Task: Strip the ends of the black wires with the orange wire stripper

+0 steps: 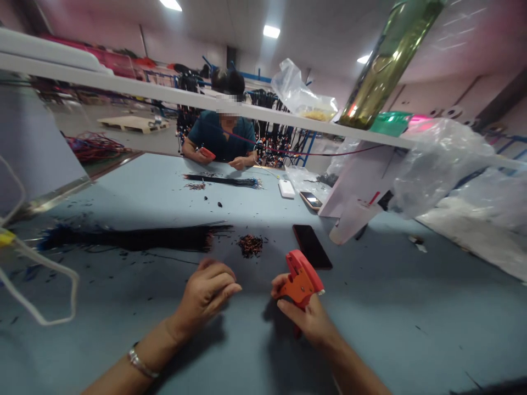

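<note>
My right hand [304, 315] is wrapped round the handles of a red and orange wire stripper [301, 280], its head tilted up above the table. My left hand [209, 288] hovers to the left with the fingers curled and thumb pressed against them. What it pinches, if anything, I cannot make out. Just beyond my left hand lies a long bundle of black wires [144, 238], with blue ends at the left and coppery ends at the right. Between the bundle and the stripper is a small pile of cut-off wire bits [250, 246], apart from both hands.
A dark phone [312, 247] lies behind the stripper, near a plastic cup [354, 219]. Across the table a person [224, 134] holds a red tool beside another wire bundle [224, 181]. A white shelf [263, 113] crosses above. A white cable [72, 296] loops at left.
</note>
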{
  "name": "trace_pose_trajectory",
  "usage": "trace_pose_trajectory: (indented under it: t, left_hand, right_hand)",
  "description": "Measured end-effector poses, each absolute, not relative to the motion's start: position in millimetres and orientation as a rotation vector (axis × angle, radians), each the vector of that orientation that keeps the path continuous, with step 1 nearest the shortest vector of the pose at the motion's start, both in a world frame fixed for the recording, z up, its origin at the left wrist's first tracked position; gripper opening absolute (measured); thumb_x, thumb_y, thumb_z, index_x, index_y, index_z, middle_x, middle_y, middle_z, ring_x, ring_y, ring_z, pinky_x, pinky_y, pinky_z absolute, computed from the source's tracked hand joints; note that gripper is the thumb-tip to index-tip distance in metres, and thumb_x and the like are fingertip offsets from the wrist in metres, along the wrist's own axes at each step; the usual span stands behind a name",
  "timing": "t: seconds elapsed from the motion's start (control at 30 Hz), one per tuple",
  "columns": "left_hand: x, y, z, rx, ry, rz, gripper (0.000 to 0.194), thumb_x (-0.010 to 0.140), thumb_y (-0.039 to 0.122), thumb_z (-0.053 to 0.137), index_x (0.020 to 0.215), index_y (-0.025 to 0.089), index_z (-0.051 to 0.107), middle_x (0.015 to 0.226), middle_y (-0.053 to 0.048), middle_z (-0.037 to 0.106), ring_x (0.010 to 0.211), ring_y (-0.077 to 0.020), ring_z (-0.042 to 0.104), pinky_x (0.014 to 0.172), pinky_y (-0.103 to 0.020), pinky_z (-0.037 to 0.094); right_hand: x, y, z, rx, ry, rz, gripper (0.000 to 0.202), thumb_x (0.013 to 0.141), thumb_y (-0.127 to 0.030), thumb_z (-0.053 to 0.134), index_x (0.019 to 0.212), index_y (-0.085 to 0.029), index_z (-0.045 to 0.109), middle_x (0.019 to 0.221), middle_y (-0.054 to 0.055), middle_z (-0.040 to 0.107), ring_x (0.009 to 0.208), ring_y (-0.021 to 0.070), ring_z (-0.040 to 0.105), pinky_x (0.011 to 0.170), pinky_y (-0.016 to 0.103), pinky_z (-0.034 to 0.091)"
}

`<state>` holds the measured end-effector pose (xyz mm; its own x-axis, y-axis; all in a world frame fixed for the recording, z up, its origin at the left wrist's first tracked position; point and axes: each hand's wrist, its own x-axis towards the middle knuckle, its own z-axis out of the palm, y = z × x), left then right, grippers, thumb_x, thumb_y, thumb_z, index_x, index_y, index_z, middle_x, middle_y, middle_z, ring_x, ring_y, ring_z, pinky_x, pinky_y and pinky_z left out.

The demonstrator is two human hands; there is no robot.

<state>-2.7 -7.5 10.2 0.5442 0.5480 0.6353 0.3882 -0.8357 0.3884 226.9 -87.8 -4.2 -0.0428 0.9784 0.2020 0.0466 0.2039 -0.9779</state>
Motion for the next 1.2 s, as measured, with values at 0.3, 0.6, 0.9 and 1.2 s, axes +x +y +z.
trace_pose_trajectory:
  t: [0.3,0.6,0.9,1.2]
  left_hand:
    - [-6.0,-3.4,11.2,2.377,0.976,0.945,0.036,0.095,0.03,0.036,0.074,0.018,0.061,0.064,0.001,0.053,0.062,-0.0124,0.052,0.06,-0.021,0.041]
    - [-3.2,-3.4,-1.0,2.381,0.899,0.794,0.029,0.095,0.022,0.033,0.102,0.018,0.06,0.088,-0.005,0.062,0.082,-0.017,0.06,0.076,-0.027,0.047]
    - [-5.0,-4.7,-5.2,2.327,0.925,0.661,0.022,0.09,0.028,0.045,0.108,0.019,0.056,0.08,-0.002,0.068,0.068,-0.0152,0.062,0.064,-0.025,0.045]
    - [-4.8,-6.2,-4.0,2.36,0.873,0.64,0.021,0.087,0.02,0.046,0.105,0.019,0.058,0.085,-0.004,0.07,0.071,-0.0153,0.064,0.065,-0.025,0.047]
  right_hand:
    - [229.3,-88.0,-13.9,-1.211,-1.43,0.784,0.022,0.086,-0.031,0.057,0.106,-0.024,0.056,0.105,0.008,0.062,0.095,0.0212,0.061,0.087,0.035,0.049]
    - [232.2,-84.8,-30.3,-1.253,-1.391,0.808,0.03,0.081,-0.034,0.061,0.108,-0.024,0.057,0.109,0.008,0.062,0.098,0.0232,0.062,0.088,0.038,0.05]
    - [234.5,-85.7,-13.1,-1.323,-1.454,0.942,0.03,0.08,-0.029,0.062,0.108,-0.025,0.056,0.113,0.008,0.061,0.106,0.024,0.059,0.096,0.042,0.045]
    - [235.8,-86.2,-19.9,-1.293,-1.449,0.941,0.035,0.078,-0.03,0.064,0.112,-0.025,0.056,0.111,0.008,0.062,0.099,0.0241,0.062,0.088,0.039,0.049]
